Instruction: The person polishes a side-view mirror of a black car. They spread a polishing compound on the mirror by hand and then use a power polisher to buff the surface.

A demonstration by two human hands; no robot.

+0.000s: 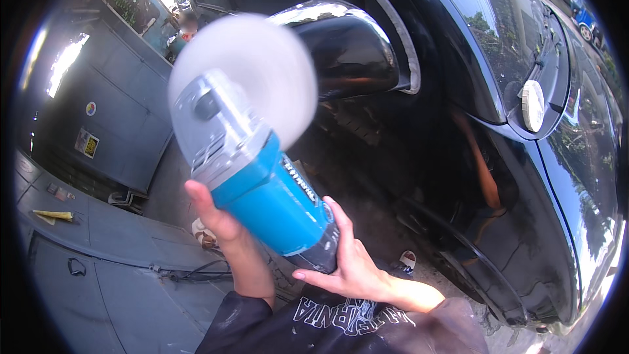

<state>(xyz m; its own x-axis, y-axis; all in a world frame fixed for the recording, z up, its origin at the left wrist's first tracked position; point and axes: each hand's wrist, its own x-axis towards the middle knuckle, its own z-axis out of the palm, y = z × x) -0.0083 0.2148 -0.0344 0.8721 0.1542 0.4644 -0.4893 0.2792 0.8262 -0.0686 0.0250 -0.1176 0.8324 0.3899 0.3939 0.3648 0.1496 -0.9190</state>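
I hold a blue Makita polisher (268,196) tilted up and to the left in front of me. My left hand (221,219) supports the body from its left side, the thumb near the grey metal gear head (221,123). My right hand (356,260) grips the dark rear end. On the head sits a round white polishing pad (275,73), its face smooth with blur. Behind the pad is the black side mirror (349,54) of a glossy black car (511,167), partly covered by it; whether they touch cannot be told.
A round white pad or lid (532,105) rests by the windshield base. Grey metal gates (123,88) stand at left, with a yellow cloth or paper (54,216) on a grey panel. Cables (196,270) run there. A brown-and-white animal (204,233) is on the ground. Another person (186,29) is beyond.
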